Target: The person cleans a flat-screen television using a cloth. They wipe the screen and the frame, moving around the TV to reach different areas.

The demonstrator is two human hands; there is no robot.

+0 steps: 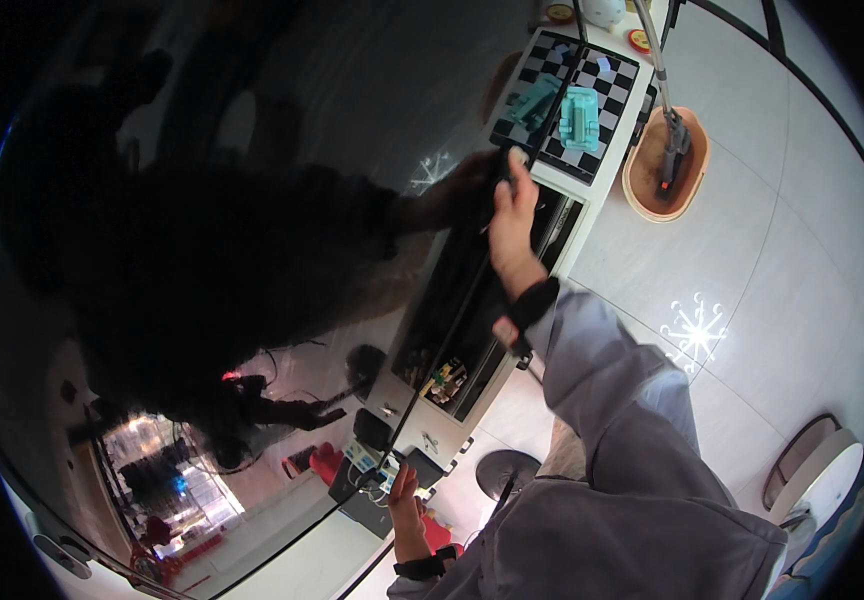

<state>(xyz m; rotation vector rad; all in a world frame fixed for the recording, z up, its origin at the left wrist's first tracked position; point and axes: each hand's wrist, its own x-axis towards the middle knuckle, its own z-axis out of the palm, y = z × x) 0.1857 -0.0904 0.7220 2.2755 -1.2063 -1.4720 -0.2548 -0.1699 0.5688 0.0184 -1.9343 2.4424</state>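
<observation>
A large glossy black television screen (252,225) fills the left side and reflects the room. Near its lower edge is my right hand (513,217), with a dark band on the wrist. Its fingertips reach the edge beside their own reflection. Something dark lies at the fingers, but I cannot tell whether the hand holds it. Lower in the view, my left hand (406,510) is raised at the screen's edge with extended fingers and nothing visible in it. A dark watch (432,562) is on that wrist.
A white cabinet (589,196) with a dark glass top runs below the screen. On it are a checkered mat (612,82), a turquoise plastic container (580,120) and scissors (430,442). An orange bucket (694,180) with a mop-like tool stands on the tiled floor (732,240). A round black base (507,472) stands nearby.
</observation>
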